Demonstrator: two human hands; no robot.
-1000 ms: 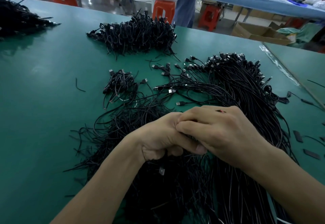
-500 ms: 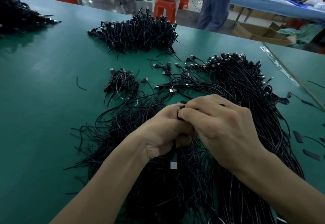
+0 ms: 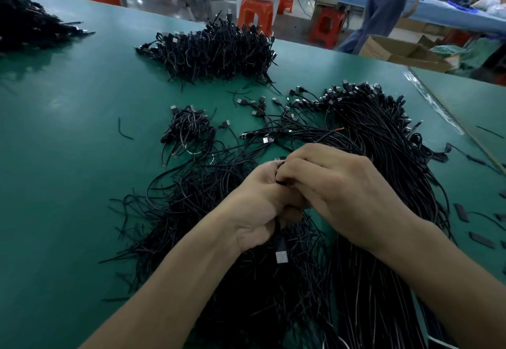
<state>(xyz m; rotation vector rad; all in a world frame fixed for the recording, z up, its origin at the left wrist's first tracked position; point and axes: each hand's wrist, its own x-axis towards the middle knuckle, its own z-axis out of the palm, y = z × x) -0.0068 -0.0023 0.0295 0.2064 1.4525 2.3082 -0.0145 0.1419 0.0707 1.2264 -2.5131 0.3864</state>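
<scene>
You had left hand (image 3: 257, 206) and right hand (image 3: 336, 192) curled tight on one cable (image 3: 279, 239), plug (image 3: 281, 256) dangling below your fingers (image 3: 297, 168), coiled bundles (image 3: 216, 47) done beyond them, loose heap (image 3: 383, 157) left underneath

Dim, even overhead light, soft glare on the green table (image 3: 68, 157), wide-angle bending at edges

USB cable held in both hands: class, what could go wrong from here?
1. The USB cable hangs plug-down from the left hand over the loose cable heap, so it may snag there.
2. The right hand grips the cable right beside the left, so a tight bend could kink the wire.
</scene>
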